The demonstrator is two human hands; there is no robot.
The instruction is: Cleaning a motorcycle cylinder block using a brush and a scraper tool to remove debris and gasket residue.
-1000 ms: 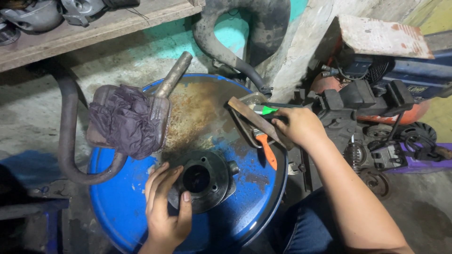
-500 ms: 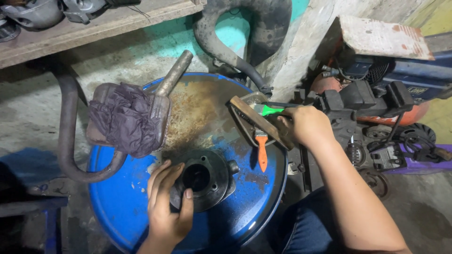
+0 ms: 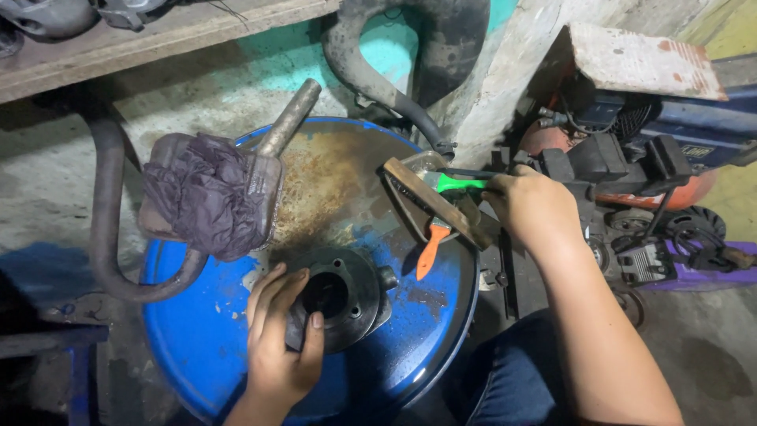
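left hand [image 3: 277, 347] fingers spread, right hand [image 3: 530, 207] curled

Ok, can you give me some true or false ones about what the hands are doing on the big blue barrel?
1. The left hand rests on a round dark metal part. True.
2. The barrel top is red. False: it is blue with a rusty patch.
3. The right hand is at a green-handled tool. True.
4. The orange-handled tool is in the left hand. False: it lies on the barrel, by the right hand.
5. A dark cloth lies on the barrel. True.
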